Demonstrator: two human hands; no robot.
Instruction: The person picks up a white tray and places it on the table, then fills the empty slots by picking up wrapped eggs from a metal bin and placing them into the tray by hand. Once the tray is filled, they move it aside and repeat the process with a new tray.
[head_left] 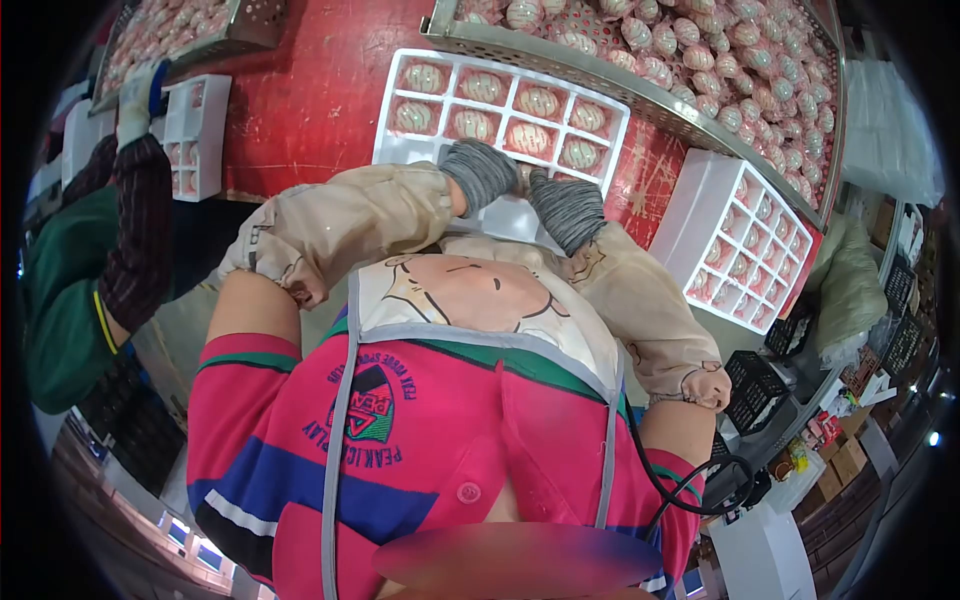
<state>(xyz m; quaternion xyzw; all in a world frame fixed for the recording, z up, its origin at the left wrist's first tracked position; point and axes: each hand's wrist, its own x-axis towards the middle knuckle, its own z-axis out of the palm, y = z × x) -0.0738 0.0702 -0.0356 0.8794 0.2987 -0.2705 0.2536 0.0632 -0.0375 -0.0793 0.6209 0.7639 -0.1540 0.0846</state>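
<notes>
A white foam tray (455, 62) lies on the red table, with wrapped striped balls in its two far rows of compartments. My left hand (480, 177), in a grey knitted glove, is over the near part of this tray. Close to its right, my right hand (568, 210) wears a matching glove at the near row. Between the hands a small part of a wrapped ball (524, 178) shows. The fingers of both hands are mostly hidden behind the gloves' backs, so their grip is unclear.
A metal bin (640, 75) piled with wrapped balls stands at the back right. Another filled foam tray (690, 205) sits tilted on the right. At the left, a co-worker's gloved hand (135, 105) is near more trays and a second metal bin (215, 48).
</notes>
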